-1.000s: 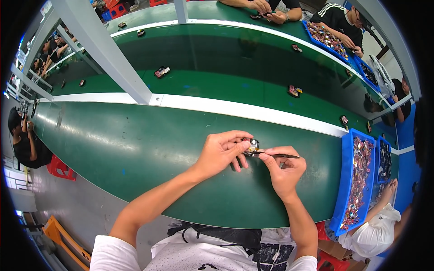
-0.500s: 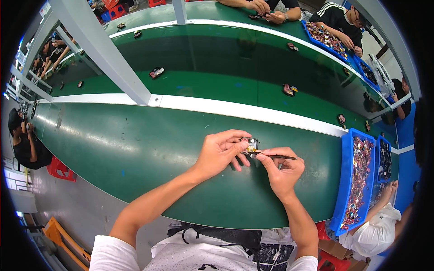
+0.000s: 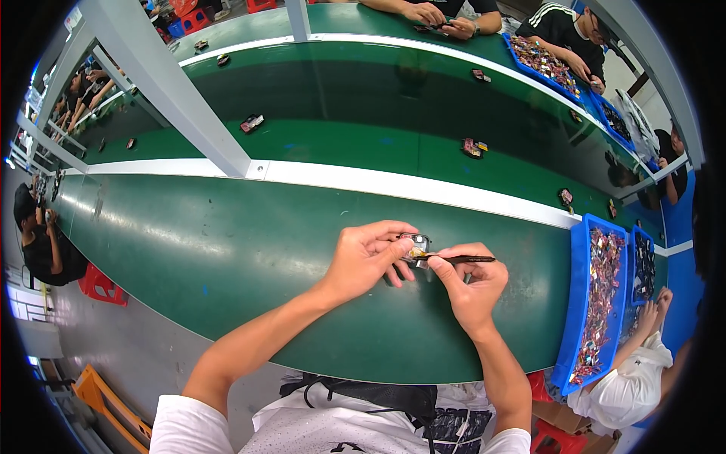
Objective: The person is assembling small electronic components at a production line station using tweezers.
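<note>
Between thumb and fingers, my left hand (image 3: 370, 253) grips a small device with a black rim and silvery inside (image 3: 419, 241) above the green tabletop (image 3: 280, 250). My right hand (image 3: 473, 280) pinches thin black tweezers (image 3: 470, 259), whose back end points right. Their tip reaches the lower right part of the device, close to my left thumb. A small yellowish part shows beside the thumb, but the fingers partly cover it. Exactly what the tip touches is too small to tell.
A blue tray (image 3: 565, 333) of small reddish parts stands on my right, with a smaller blue tray (image 3: 643, 291) of black parts beyond. Past the white rail (image 3: 378, 184), a green conveyor belt carries scattered devices (image 3: 474, 147). A grey post (image 3: 178, 91) rises left. Other people work around.
The devices on the belt have shifted left. My hands stay nearly in place, with the device and tweezers moved very slightly. The person at the right has raised a hand a little.
</note>
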A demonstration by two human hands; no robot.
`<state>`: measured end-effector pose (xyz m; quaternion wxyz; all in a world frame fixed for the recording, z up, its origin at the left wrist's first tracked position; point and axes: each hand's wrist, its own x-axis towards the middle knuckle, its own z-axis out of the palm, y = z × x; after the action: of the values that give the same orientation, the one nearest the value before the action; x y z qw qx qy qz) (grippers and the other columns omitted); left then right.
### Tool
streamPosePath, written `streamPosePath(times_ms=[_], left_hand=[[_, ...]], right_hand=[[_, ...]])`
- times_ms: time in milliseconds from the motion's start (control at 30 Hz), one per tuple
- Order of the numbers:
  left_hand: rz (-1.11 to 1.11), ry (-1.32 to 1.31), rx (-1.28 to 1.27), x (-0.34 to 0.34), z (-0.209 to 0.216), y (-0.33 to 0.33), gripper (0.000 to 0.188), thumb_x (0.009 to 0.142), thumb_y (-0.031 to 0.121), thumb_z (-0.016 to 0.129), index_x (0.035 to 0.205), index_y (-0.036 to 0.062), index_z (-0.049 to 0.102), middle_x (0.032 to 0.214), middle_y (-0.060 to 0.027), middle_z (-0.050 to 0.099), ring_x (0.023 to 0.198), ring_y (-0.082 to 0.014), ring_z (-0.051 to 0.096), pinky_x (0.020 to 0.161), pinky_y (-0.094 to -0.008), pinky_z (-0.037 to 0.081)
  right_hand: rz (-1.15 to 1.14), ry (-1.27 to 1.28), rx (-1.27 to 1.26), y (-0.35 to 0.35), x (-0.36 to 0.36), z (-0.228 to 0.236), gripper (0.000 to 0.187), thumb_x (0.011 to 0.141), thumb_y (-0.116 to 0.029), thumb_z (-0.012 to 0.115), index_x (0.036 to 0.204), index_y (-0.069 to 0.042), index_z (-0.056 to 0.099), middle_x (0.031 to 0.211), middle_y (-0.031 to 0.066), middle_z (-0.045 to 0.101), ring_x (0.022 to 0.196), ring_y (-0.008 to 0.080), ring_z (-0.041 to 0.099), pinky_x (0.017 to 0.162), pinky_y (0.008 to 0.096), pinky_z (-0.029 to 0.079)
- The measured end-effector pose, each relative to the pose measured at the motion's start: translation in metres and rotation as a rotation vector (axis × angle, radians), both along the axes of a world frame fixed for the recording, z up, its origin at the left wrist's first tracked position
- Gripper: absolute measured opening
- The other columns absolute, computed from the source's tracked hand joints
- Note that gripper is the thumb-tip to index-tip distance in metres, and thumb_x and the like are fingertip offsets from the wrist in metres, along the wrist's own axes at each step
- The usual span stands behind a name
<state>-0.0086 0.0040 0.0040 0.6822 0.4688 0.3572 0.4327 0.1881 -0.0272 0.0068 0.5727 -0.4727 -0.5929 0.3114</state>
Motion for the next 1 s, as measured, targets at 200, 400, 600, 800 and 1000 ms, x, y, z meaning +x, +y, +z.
streamPosePath(times_ms=[200, 400, 600, 800, 1000], left_hand=[[0.007, -0.032, -0.004, 0.001, -0.005, 0.002, 0.027, 0.101, 0.007, 0.061, 0.122, -0.0097, 0.062, 0.099, -0.0167, 0.071, 0.071, -0.0210, 0.073, 0.053, -0.0279, 0.059], [0.003, -0.022, 0.005, 0.002, -0.003, 0.001, 0.027, 0.101, 0.008, 0.061, 0.122, -0.0095, 0.062, 0.099, -0.0159, 0.071, 0.070, -0.0205, 0.073, 0.053, -0.0280, 0.059], [-0.024, 0.011, 0.024, 0.003, -0.002, 0.001, 0.029, 0.101, 0.006, 0.062, 0.125, -0.0092, 0.061, 0.099, -0.0177, 0.072, 0.071, -0.0214, 0.074, 0.055, -0.0287, 0.061], [-0.025, 0.050, -0.001, 0.008, -0.005, 0.001, 0.029, 0.095, 0.002, 0.066, 0.121, -0.0100, 0.062, 0.094, -0.0146, 0.072, 0.066, -0.0155, 0.070, 0.052, -0.0266, 0.058], [0.021, 0.071, 0.002, 0.016, -0.002, 0.000, 0.020, 0.094, -0.003, 0.064, 0.112, -0.0092, 0.063, 0.081, -0.0106, 0.071, 0.057, -0.0125, 0.066, 0.048, -0.0262, 0.054]], right_hand=[[-0.008, -0.080, 0.067, 0.001, 0.003, 0.004, 0.014, 0.078, 0.001, 0.084, 0.087, -0.004, 0.075, 0.073, 0.0010, 0.072, 0.045, 0.0002, 0.041, 0.043, 0.0196, 0.027], [0.030, -0.200, 0.161, 0.001, 0.004, 0.005, 0.015, 0.076, 0.000, 0.085, 0.086, -0.005, 0.075, 0.081, 0.0029, 0.077, 0.042, 0.0028, 0.042, 0.042, 0.0211, 0.030], [0.049, -0.239, 0.219, 0.001, 0.006, 0.006, 0.014, 0.076, 0.001, 0.084, 0.085, -0.005, 0.075, 0.081, 0.0045, 0.077, 0.041, 0.0046, 0.042, 0.042, 0.0217, 0.032], [0.082, -0.294, 0.265, 0.000, 0.004, 0.009, 0.013, 0.074, 0.002, 0.083, 0.081, -0.007, 0.075, 0.080, 0.0062, 0.077, 0.042, 0.0077, 0.049, 0.044, 0.0233, 0.038], [0.106, -0.299, 0.364, 0.001, 0.006, 0.005, 0.014, 0.074, 0.003, 0.084, 0.082, -0.005, 0.074, 0.081, 0.0079, 0.077, 0.040, 0.0057, 0.044, 0.041, 0.0214, 0.033]])
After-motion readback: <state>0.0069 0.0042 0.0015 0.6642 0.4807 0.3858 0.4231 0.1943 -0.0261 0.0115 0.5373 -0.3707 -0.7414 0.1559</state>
